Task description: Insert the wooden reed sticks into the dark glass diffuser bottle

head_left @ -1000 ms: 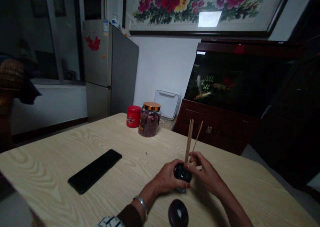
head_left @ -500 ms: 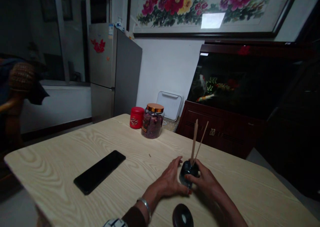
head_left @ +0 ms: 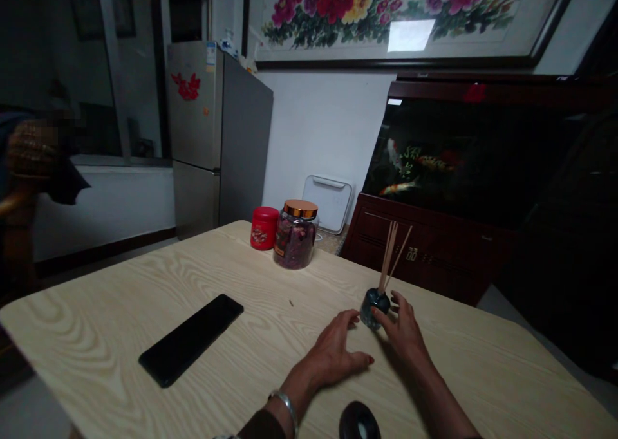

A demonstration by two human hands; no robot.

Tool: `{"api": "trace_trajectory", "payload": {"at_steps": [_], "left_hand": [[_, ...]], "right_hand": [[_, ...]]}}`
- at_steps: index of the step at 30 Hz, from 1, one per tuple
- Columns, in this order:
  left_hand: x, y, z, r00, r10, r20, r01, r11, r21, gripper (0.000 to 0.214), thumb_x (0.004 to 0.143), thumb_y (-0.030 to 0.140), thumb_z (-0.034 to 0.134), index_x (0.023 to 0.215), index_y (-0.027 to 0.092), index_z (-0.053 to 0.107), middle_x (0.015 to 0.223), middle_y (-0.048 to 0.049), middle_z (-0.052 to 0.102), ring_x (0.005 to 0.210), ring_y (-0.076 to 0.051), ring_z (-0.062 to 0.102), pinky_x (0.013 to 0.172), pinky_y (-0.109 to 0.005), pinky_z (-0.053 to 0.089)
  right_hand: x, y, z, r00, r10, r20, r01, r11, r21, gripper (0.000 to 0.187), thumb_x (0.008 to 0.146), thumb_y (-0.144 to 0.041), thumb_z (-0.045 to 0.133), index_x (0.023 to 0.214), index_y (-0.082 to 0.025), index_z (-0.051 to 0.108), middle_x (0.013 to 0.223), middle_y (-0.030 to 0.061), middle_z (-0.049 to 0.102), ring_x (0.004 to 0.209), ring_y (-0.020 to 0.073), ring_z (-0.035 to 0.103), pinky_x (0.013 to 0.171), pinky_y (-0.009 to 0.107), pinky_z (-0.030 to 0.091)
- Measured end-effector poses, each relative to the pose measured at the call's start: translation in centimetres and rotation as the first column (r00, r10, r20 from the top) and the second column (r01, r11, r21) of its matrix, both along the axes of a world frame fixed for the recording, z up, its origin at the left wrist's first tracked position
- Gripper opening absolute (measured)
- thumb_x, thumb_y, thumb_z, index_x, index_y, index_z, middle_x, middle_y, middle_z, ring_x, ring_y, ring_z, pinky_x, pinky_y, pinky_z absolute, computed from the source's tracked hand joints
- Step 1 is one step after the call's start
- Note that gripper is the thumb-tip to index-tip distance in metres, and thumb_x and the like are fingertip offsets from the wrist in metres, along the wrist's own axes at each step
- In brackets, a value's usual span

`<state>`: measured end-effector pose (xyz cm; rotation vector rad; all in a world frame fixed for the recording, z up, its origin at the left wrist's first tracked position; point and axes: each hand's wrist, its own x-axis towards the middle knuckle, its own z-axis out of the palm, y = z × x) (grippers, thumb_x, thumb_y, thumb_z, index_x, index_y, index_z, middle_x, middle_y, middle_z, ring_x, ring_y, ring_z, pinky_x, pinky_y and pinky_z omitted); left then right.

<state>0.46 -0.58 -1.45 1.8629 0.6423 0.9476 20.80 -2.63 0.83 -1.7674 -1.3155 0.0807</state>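
Note:
A dark glass reed diffuser bottle [head_left: 369, 315] stands upright on the table, with several thin reeds [head_left: 387, 259] rising from its neck. My right hand [head_left: 405, 333] is at its right side, thumb across the front of the glass and fingers spread just beyond its right edge. Whether the thumb touches the glass I cannot tell. To the left and nearer me, my left hand [head_left: 333, 352] is open, thumb and fingers apart, holding nothing. A dark rounded object [head_left: 358, 421] lies close to me, cut off by the lower frame edge.
A black phone [head_left: 193, 339] lies on the wooden table [head_left: 270, 368]. A red canister [head_left: 264, 228] and a copper-lidded jar [head_left: 295, 236] stand at the far edge. Beyond are a fridge [head_left: 196, 123] and a fish tank [head_left: 449, 149]. A small brown bit [head_left: 291, 303] lies mid-table.
The diffuser bottle has moved away from me and slightly right, along with my right hand. My left hand has come off the bottle, and my right hand's fingers have loosened around it.

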Motion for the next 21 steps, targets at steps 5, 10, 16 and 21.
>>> {"api": "trace_trajectory", "payload": {"at_steps": [5,10,16,21], "left_hand": [[0.4,0.2,0.2,0.999,0.033,-0.026,-0.035,0.997,-0.072,0.021,0.076,0.026,0.063,0.094,0.016,0.067,0.062,0.0034,0.052,0.058,-0.012,0.047,0.055,-0.023,0.035],[0.0,0.0,-0.2,0.999,0.022,0.027,-0.019,0.995,-0.098,0.017,0.073,0.018,0.051,0.08,0.014,0.066,0.052,0.0066,0.037,0.05,-0.009,0.032,0.048,-0.021,0.023],[-0.2,-0.7,2.2,0.992,-0.029,0.124,0.059,0.967,-0.247,0.031,0.07,0.021,0.053,0.093,0.008,0.069,0.05,0.008,0.034,0.045,-0.007,0.026,0.045,-0.02,0.018],[-0.4,-2.9,10.5,0.844,-0.216,0.49,0.397,0.867,-0.302,0.07,0.073,0.022,0.064,0.14,0.015,0.045,0.048,0.0129,0.031,0.041,-0.004,0.018,0.044,-0.018,0.017]], "right_hand": [[-2.8,-4.4,-2.3,0.949,0.013,-0.315,-0.009,1.0,0.013,0.028,0.081,-0.046,0.05,0.093,-0.021,0.057,0.059,-0.0038,0.049,0.055,0.018,0.053,0.052,0.028,0.041],[-4.1,-6.2,-2.1,0.855,0.113,-0.506,-0.097,0.994,0.057,0.02,0.068,-0.031,0.054,0.084,-0.02,0.058,0.049,-0.0086,0.039,0.043,0.0107,0.034,0.044,0.023,0.025],[-4.1,-7.9,2.1,0.762,0.179,-0.623,-0.109,0.983,0.15,0.044,0.068,-0.031,0.053,0.107,-0.013,0.06,0.046,-0.0127,0.03,0.038,0.0066,0.023,0.038,0.019,0.017],[-4.9,-11.3,12.4,0.511,0.548,-0.662,-0.27,0.834,0.482,0.073,0.074,-0.022,0.063,0.142,-0.025,0.037,0.054,-0.0141,0.025,0.042,0.0049,0.013,0.038,0.015,0.014]]}}
